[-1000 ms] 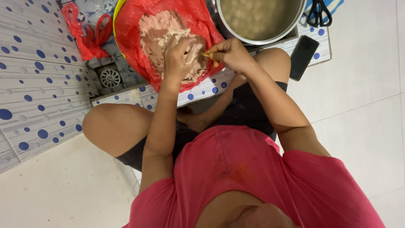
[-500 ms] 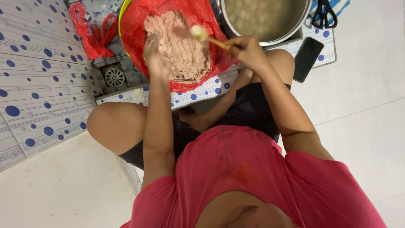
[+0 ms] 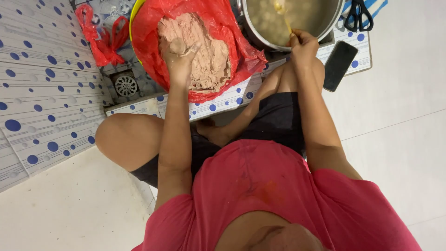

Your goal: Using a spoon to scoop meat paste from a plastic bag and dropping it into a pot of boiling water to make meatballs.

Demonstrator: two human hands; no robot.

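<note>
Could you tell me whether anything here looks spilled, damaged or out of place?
Nothing looks spilled or damaged. The one oddity is a dark phone lying on the floor beside the steel pot of liquid, with black scissors nearby.

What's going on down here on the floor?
A person sits on the floor. Their left hand presses into a pinkish paste lying in a red plastic bag. Their right hand holds a spoon over a metal pot of liquid with pale balls in it. A phone and scissors lie alongside.
</note>
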